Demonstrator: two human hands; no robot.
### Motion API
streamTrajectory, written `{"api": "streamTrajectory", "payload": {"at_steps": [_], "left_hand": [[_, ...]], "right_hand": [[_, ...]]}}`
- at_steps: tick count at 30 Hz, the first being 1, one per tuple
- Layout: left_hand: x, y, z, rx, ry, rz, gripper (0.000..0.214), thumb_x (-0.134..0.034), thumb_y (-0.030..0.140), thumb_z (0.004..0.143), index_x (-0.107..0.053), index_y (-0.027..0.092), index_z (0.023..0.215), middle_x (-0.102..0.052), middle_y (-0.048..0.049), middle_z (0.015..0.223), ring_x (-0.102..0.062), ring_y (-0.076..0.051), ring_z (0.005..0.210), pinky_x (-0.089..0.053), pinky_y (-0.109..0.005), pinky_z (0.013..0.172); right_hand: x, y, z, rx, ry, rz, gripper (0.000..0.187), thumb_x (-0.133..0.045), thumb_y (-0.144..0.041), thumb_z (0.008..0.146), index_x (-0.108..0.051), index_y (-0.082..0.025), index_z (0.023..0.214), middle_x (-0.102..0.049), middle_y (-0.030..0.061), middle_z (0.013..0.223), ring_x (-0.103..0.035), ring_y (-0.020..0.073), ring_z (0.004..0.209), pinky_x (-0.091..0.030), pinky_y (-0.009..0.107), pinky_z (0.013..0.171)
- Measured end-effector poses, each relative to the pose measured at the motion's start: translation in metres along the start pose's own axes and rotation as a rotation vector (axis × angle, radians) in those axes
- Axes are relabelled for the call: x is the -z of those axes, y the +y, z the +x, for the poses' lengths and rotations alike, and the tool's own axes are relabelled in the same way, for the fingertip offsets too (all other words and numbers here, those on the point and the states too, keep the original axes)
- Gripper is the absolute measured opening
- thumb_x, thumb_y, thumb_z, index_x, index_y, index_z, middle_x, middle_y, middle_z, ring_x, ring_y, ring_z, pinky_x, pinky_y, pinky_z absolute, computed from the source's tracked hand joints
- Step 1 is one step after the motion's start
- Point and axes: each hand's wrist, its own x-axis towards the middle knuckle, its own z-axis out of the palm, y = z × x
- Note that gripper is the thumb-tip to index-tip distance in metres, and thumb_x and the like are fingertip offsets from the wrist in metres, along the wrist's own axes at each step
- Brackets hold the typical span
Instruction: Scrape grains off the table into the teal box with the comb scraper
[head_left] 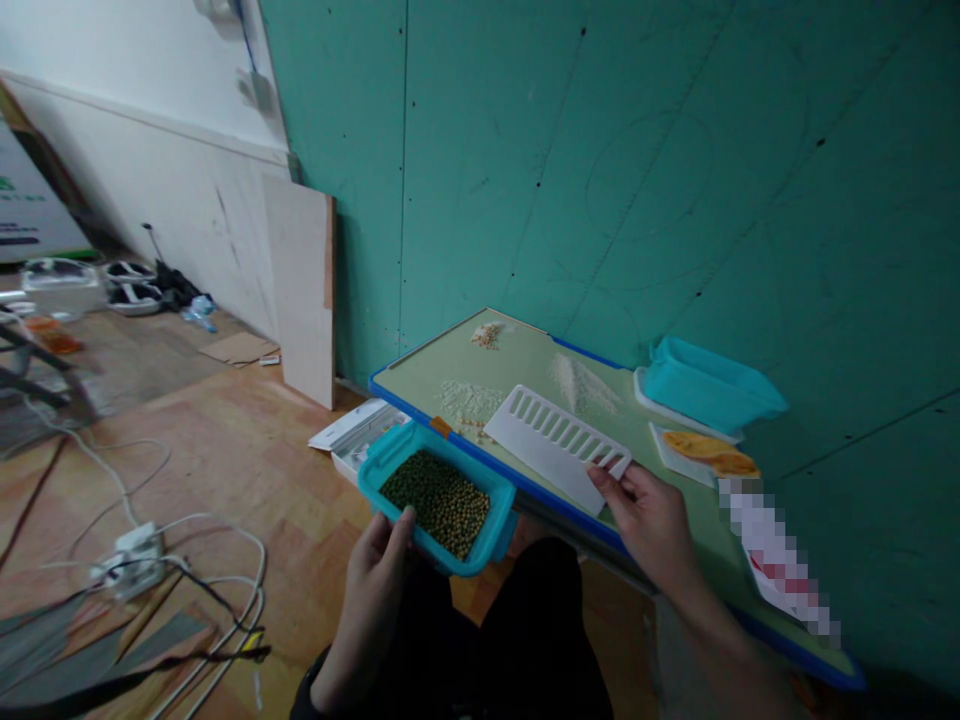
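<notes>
Standing by the green wall (487,180), the table (517,362) has at its near edge a blue box (500,508), gripped by the curled left hand (379,555). Above the table, the right hand (651,512) pinches a white scraper (534,450), long axis along this edge; yellow beans (471,432) lie beside its left end.

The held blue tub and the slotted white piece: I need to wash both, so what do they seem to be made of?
Held blue tub: probably moulded plastic, smooth with a low sheen; even colour and rounded corners suggest it.
Slotted white piece: likely stiff plastic, smooth, fairly matte; neat slots and a flat, uniform white body suggest it, though coated metal can't be ruled out.
</notes>
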Motion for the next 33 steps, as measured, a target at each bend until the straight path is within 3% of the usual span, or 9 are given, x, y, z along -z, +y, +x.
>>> {"api": "streamTrajectory", "payload": {"at_steps": [9, 18, 23, 28, 33], "left_hand": [[-0.002, -0.004, 0.003, -0.008, -0.004, -0.062, 0.041, -0.077, 0.046, 0.071, -0.069, 0.017, 0.099, -0.061, 0.0033, 0.067, -0.056, -0.014, 0.063, -0.047, -0.023, 0.057], [-0.01, 0.012, -0.004, 0.037, -0.002, -0.074, 0.041, -0.08, 0.05, 0.064, -0.068, 0.016, 0.082, -0.067, 0.0009, 0.068, -0.059, -0.015, 0.061, -0.051, -0.025, 0.056], [-0.004, 0.005, -0.002, -0.013, 0.009, -0.028, 0.04, -0.078, 0.049, 0.069, -0.069, 0.018, 0.093, -0.069, -0.0002, 0.079, -0.062, -0.017, 0.071, -0.053, -0.027, 0.065], [0.001, 0.001, 0.002, -0.024, 0.017, -0.014, 0.034, -0.077, 0.048, 0.069, -0.067, 0.018, 0.081, -0.059, 0.0038, 0.062, -0.056, -0.016, 0.062, -0.048, -0.024, 0.057], [0.001, 0.005, 0.003, -0.014, 0.013, -0.002, 0.038, -0.077, 0.051, 0.068, -0.067, 0.017, 0.079, -0.061, 0.0026, 0.063, -0.053, -0.014, 0.057, -0.046, -0.023, 0.052]], "right_hand": [[-0.008, -0.004, 0.002, 0.017, -0.006, 0.007, 0.036, -0.057, -0.049, 0.088, -0.071, -0.016, 0.089, -0.073, 0.0043, 0.073, -0.067, 0.0184, 0.066, -0.048, 0.024, 0.06], [-0.013, -0.014, 0.005, 0.057, -0.026, 0.002, 0.035, -0.057, -0.048, 0.089, -0.071, -0.015, 0.087, -0.072, 0.0038, 0.069, -0.065, 0.0171, 0.061, -0.046, 0.023, 0.057], [-0.015, -0.017, 0.006, 0.062, -0.04, 0.02, 0.036, -0.056, -0.048, 0.089, -0.07, -0.015, 0.085, -0.071, 0.0032, 0.068, -0.064, 0.0165, 0.06, -0.046, 0.023, 0.056], [-0.021, -0.019, 0.009, 0.088, -0.039, 0.019, 0.035, -0.056, -0.048, 0.089, -0.071, -0.016, 0.087, -0.073, 0.0042, 0.073, -0.068, 0.0183, 0.064, -0.048, 0.024, 0.058], [-0.026, -0.024, 0.012, 0.102, -0.065, 0.038, 0.034, -0.056, -0.047, 0.09, -0.072, -0.017, 0.09, -0.075, 0.0047, 0.078, -0.07, 0.02, 0.071, -0.05, 0.025, 0.063]]}}
